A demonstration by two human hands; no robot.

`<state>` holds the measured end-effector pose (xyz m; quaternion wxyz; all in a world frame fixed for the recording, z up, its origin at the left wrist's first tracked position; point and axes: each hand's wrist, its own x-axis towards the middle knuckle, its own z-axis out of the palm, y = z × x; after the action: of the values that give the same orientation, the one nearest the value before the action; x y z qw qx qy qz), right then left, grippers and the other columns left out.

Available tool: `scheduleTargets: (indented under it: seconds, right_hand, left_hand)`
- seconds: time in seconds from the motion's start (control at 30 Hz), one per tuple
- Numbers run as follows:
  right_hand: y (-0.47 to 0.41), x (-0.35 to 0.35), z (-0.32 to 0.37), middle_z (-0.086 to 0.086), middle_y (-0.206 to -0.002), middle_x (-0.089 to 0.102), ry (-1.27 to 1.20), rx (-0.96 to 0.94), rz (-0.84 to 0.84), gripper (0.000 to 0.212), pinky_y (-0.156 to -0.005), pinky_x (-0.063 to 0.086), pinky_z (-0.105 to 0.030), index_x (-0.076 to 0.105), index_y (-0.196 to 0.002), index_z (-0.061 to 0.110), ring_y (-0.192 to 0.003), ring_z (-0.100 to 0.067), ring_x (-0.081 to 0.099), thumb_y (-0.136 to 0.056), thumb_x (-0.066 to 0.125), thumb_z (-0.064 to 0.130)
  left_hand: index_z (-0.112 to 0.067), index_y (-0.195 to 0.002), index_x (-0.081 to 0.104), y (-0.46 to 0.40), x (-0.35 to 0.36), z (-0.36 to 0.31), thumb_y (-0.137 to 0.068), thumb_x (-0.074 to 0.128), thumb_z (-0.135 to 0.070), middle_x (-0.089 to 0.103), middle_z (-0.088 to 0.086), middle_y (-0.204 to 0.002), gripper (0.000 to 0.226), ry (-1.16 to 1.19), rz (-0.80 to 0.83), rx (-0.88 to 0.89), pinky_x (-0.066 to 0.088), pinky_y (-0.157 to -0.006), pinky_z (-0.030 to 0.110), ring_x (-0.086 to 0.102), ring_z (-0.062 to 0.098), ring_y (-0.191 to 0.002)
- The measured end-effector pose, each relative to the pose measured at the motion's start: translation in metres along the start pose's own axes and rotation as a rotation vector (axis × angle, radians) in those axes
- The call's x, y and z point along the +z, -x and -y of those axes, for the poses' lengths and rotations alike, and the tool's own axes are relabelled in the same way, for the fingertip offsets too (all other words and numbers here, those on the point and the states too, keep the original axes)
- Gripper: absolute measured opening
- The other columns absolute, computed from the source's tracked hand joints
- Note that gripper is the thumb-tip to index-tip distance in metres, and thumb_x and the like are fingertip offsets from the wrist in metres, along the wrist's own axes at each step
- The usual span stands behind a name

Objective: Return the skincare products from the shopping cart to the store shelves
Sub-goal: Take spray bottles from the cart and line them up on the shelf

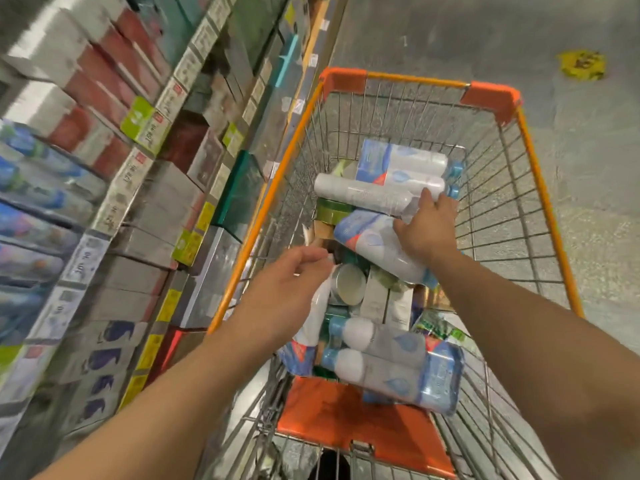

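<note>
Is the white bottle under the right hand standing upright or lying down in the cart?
Lying down. The white bottle rests on its side across other packs in the cart, with the right hand touching its end.

Bright, even light — blurred, warped edges
</note>
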<state>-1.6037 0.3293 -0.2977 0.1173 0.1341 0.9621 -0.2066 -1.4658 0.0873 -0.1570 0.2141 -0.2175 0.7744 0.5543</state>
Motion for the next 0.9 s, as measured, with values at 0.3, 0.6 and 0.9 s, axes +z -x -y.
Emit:
scheduleTargets:
  seconds: [0.3,0.6,0.9]
  right_hand:
    - [-0.017,-0.001,0.009,-0.025,-0.144,0.042,-0.093,-0.015,0.026,0.051,-0.107,0.038,-0.04,0.043,-0.148,0.005,-0.13,-0.041,0.044,-0.101,0.056,0.018]
    - [0.017,-0.003,0.034,-0.02,-0.135,0.051,-0.206,-0.132,-0.022,0.045,-0.104,0.034,-0.037,0.053,-0.136,0.002,-0.124,-0.037,0.05,-0.096,0.068,0.018]
    - [0.065,-0.044,0.081,-0.01,-0.113,0.049,-0.503,-0.306,-0.289,0.041,-0.08,0.034,-0.019,0.061,-0.121,0.006,-0.09,-0.001,0.037,-0.09,0.079,0.025]
  left_hand:
    - [-0.051,-0.106,0.067,-0.004,0.01,0.005,-0.079,0.06,-0.057,0.069,-0.018,-0.11,0.029,-0.017,0.036,-0.082,0.054,-0.099,0.046,0.066,0.008,-0.104]
    - [-0.052,-0.109,0.066,0.007,0.009,0.002,-0.086,0.063,-0.054,0.068,-0.017,-0.114,0.023,-0.007,0.046,-0.095,0.053,-0.1,0.046,0.066,0.01,-0.109]
    - [-0.055,-0.1,0.069,0.03,-0.006,-0.014,-0.097,0.062,-0.04,0.073,-0.016,-0.101,0.016,0.011,-0.008,-0.051,0.056,-0.098,0.047,0.07,0.011,-0.097]
